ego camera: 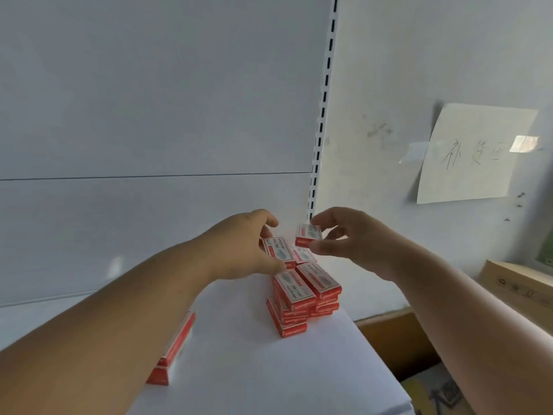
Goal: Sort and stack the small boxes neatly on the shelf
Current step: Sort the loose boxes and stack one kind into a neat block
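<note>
Several small red-and-white boxes form a stack point(302, 298) on the white shelf point(254, 369), near its back right corner. My left hand point(242, 250) grips one box point(278, 248) lying on top of the far side of the stack. Held a little above and to the right of the stack is another small box point(309, 234), pinched between the thumb and fingers of my right hand point(350, 238). Two more red boxes point(172, 351) lie on the shelf at the left, partly hidden under my left forearm.
The white back panel point(149, 115) rises behind the shelf, with a slotted upright point(321, 121) at its right end. A paper note point(472, 154) is taped to the wall on the right. Cardboard boxes point(419, 339) stand below the shelf's right edge.
</note>
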The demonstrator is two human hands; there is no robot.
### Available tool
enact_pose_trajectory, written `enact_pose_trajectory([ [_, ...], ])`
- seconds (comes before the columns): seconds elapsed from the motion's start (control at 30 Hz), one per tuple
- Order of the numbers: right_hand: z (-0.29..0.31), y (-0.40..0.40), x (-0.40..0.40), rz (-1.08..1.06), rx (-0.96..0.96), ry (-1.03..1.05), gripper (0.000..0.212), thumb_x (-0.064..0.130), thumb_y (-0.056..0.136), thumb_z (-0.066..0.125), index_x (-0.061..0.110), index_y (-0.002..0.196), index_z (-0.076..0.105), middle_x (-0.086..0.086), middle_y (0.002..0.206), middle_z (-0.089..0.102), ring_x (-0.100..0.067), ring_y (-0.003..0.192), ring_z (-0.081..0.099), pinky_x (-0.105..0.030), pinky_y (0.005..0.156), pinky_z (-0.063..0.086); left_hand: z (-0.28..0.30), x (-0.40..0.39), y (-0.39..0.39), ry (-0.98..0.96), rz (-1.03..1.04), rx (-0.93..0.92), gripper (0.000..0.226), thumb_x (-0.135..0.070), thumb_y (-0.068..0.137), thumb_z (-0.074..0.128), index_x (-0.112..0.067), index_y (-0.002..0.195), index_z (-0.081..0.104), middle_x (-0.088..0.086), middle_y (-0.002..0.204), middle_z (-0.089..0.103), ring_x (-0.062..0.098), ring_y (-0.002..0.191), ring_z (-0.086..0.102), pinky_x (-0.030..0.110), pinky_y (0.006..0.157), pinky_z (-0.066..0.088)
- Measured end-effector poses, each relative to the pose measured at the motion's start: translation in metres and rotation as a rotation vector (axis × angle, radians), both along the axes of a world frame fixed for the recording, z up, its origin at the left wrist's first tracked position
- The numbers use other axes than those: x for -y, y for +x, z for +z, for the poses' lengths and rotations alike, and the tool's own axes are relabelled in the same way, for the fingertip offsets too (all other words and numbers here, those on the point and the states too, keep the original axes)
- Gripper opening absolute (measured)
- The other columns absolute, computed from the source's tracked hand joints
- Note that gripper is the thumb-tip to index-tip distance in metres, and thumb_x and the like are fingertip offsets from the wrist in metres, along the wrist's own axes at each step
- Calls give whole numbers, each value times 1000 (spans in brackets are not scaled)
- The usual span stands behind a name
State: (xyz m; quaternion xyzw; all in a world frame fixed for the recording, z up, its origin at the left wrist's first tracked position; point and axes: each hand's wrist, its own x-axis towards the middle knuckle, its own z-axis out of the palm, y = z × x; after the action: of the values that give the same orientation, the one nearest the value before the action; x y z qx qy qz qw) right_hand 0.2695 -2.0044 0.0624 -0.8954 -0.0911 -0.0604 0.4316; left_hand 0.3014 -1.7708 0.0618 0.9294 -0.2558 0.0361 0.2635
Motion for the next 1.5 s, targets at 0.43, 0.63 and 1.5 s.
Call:
enact_pose_trajectory([
  [0.43, -23, 56, 11, 205, -137, -168, 36, 35, 81, 75, 38, 115, 62, 17, 119, 58, -9, 102, 59, -20, 64, 47, -20, 22, 19, -37, 165, -115, 77, -42, 65, 88, -35, 131, 48, -20, 121, 55, 1, 109, 54, 27, 90, 49],
  [0.63, -14, 46, 1, 166, -70, -236, 32, 43, 81, 74, 41, 111, 62, 20, 114, 50, -10, 109, 50, -20, 71, 42, -13, 4, -2, -26, 219, -63, 75, -45, 68, 86, -39, 131, 45, -20, 119, 51, 3, 108, 53, 24, 83, 47],
  [1.5, -25, -61, -218, 148, -82, -694, 68, 50, 73, 76, 38, 133, 47, 8, 128, 58, -16, 107, 56, -36, 90, 51, -44, -208, -107, 67, 91, -61, 45, -43, 80, 73, -39, 123, 60, -24, 114, 56, -4, 106, 54, 17, 86, 46],
])
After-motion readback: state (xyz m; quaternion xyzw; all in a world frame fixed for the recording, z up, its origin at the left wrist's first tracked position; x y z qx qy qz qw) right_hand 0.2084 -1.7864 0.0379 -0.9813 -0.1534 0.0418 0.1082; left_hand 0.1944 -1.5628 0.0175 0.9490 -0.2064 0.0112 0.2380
